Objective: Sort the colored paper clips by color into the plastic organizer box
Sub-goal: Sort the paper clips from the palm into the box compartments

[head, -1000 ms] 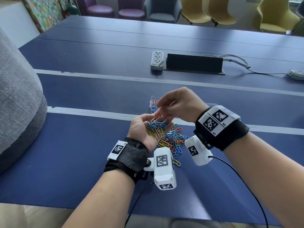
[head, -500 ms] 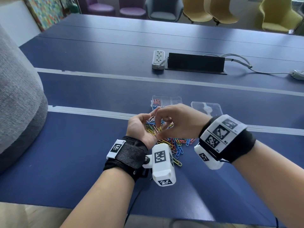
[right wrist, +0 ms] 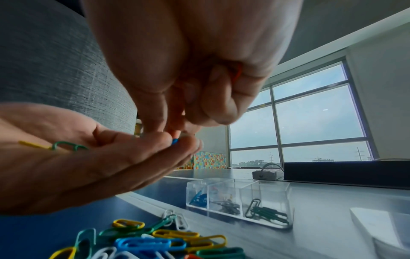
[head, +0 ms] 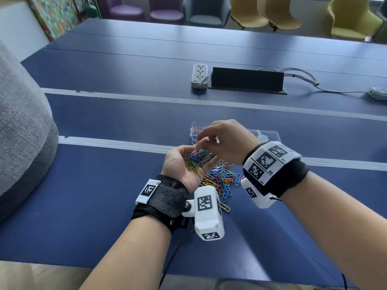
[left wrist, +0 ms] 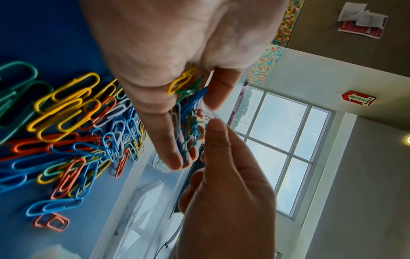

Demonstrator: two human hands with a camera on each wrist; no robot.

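My left hand point(head: 188, 162) is palm up and cupped just above the table, holding a handful of mixed colored paper clips point(head: 199, 158). My right hand point(head: 222, 139) hovers right over that palm. Its thumb and forefinger pinch a red paper clip point(head: 197, 145) that hangs down toward the handful. In the right wrist view another red-orange clip point(right wrist: 237, 73) is tucked under the curled fingers. The clear organizer box point(head: 195, 130) stands just beyond both hands; its compartments point(right wrist: 239, 201) hold blue, dark and green clips. A loose pile of clips point(head: 222, 178) lies on the table beneath the hands.
The box's clear lid point(head: 268, 135) lies to the right of the box, partly behind my right wrist. Farther back are a white power strip point(head: 200, 75), a black cable box point(head: 247, 79) and cables. A grey upholstered seat point(head: 21, 132) bulks at the left.
Half a second ago the right fingers dipped into the left palm. Now they have lifted slightly with a red clip pinched. The left hand has stayed cupped in place.
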